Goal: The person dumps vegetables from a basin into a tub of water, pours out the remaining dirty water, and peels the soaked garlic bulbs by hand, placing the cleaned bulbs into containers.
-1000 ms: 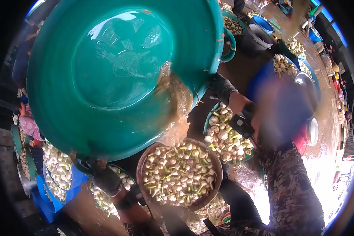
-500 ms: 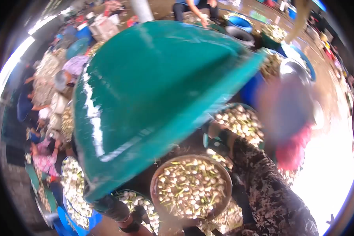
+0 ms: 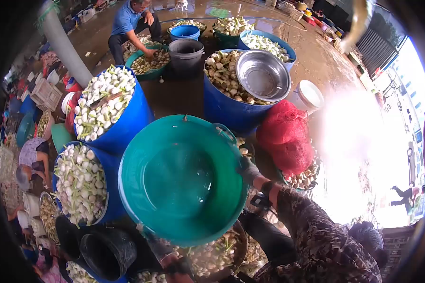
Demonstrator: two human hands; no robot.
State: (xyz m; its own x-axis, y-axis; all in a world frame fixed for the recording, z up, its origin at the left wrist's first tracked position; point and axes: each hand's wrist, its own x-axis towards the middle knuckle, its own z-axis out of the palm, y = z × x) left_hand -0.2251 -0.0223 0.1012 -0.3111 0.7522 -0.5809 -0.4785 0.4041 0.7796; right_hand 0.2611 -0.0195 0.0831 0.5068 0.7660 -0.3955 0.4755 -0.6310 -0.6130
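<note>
Nearest, a round brown basin (image 3: 231, 252) full of trimmed garlic bulbs (image 3: 208, 257) sits low in the scene, mostly covered by the big green plastic tub (image 3: 182, 181) held above it. The tub is upright, its mouth facing up, and looks empty apart from a wet sheen inside. The gloved left hand (image 3: 158, 245) grips the tub's near rim, fingers closed on the edge; the gloved right hand (image 3: 247, 169) clamps the right rim just below one handle.

Near left, a black bucket (image 3: 108, 254) stands with a dark interior. Just left of the tub, a blue barrel (image 3: 109, 186) is heaped with white bulbs (image 3: 80, 184). Behind it, a second blue barrel (image 3: 134, 113) holds more white bulbs with green stems. To the right, a red mesh sack (image 3: 285, 137) lies bulging.

Farther on, a third blue barrel (image 3: 231, 111) carries brownish bulbs, with an empty steel bowl (image 3: 263, 75) resting on top. A white bucket (image 3: 308, 95) stands at its right. Beyond stand a dark grey bucket (image 3: 185, 54), a small blue bucket (image 3: 184, 32) and a blue tub (image 3: 288, 49) of pale bulbs. At far left a person in a blue shirt (image 3: 127, 21) crouches over a green basin (image 3: 146, 63) of bulbs.
</note>
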